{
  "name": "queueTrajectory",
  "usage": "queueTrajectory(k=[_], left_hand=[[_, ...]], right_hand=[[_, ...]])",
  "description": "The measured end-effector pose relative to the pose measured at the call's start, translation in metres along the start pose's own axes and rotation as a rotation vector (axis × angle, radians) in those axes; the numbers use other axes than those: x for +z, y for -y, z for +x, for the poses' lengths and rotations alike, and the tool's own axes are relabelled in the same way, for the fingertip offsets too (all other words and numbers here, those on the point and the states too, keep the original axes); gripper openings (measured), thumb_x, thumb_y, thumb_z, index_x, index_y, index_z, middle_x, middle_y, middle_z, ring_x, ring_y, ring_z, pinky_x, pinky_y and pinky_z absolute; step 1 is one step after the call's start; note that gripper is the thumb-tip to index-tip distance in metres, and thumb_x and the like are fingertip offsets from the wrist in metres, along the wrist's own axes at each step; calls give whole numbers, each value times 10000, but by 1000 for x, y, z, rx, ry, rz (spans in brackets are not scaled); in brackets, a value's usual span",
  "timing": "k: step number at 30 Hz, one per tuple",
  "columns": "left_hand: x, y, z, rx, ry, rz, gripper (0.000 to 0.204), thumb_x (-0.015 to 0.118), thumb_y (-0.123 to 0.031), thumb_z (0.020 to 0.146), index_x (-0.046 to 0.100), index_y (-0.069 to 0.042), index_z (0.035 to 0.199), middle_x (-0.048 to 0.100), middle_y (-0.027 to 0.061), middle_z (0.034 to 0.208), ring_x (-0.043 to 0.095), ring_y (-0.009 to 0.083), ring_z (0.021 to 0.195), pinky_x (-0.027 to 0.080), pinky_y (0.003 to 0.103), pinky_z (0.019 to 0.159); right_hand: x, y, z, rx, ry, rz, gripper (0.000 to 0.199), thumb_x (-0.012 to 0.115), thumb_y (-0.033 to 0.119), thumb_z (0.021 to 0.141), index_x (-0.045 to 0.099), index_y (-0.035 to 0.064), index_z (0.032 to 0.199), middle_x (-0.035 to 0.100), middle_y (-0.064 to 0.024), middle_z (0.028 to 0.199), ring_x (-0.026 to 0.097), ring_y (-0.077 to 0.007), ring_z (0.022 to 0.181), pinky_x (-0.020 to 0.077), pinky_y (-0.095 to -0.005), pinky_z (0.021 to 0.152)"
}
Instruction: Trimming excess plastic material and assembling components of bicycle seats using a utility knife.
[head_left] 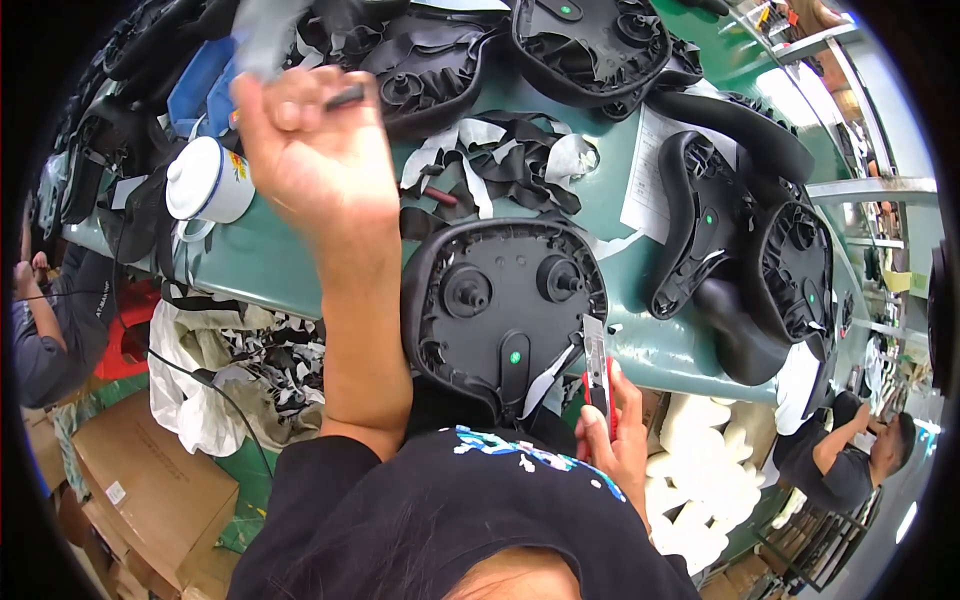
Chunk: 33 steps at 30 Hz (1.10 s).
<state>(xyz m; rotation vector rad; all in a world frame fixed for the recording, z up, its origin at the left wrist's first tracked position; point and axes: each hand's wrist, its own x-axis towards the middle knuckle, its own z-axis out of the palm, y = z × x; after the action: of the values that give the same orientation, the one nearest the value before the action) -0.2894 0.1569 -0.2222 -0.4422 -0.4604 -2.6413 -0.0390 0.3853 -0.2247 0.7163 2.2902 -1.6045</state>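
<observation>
My right hand (622,425) is closed around a red utility knife (597,385), its broad blade pointing away from me beside the right edge of a black padded seat-like part (480,345). That part lies underside up at the table's near edge, showing two round posts and a small green sticker. A loose white strip (545,385) hangs from its lower right rim. Raised to the left, my left hand (325,150) has curled fingers with a short dark piece (345,97) among them; a blurred grey-white shape is just beyond, and I cannot make out what is held.
Black and white scraps (500,160) lie behind the part on the green table (620,350). Similar black parts (590,50) stand at the back and right. A white lidded mug (210,185) is at left, a sack of scraps (200,380) below. Two other people work farther off.
</observation>
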Motion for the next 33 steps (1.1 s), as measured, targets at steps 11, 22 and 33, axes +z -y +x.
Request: queueTrajectory(k=[11, 22, 33], left_hand=[[-26, 21, -33, -936, 256, 1060, 507, 372, -468, 984, 565, -68, 739, 471, -22, 622, 416, 80, 607, 332, 230, 620], [-21, 146, -72, -377, 965, 1217, 339, 652, -373, 827, 619, -62, 697, 568, 88, 669, 584, 282, 643, 452, 394, 551], [-31, 139, -85, -431, 972, 1506, 217, 630, -293, 829, 530, -143, 707, 489, 0, 680, 563, 142, 670, 446, 269, 510]], right_hand=[[7, 29, 96, -489, -454, 157, 733, 653, 74, 755, 306, 6, 1398, 421, -104, 1311, 406, -226, 1223, 303, -352, 1042], [-187, 297, 488, -671, -466, 101, 485, 776, 251, 715, 551, -53, 1018, 613, -103, 902, 590, -166, 763, 458, -322, 670], [-109, 320, 765, -119, -161, 847, 470, 727, 107, 722, 490, 152, 1125, 537, -151, 975, 569, -381, 819, 478, -596, 793]])
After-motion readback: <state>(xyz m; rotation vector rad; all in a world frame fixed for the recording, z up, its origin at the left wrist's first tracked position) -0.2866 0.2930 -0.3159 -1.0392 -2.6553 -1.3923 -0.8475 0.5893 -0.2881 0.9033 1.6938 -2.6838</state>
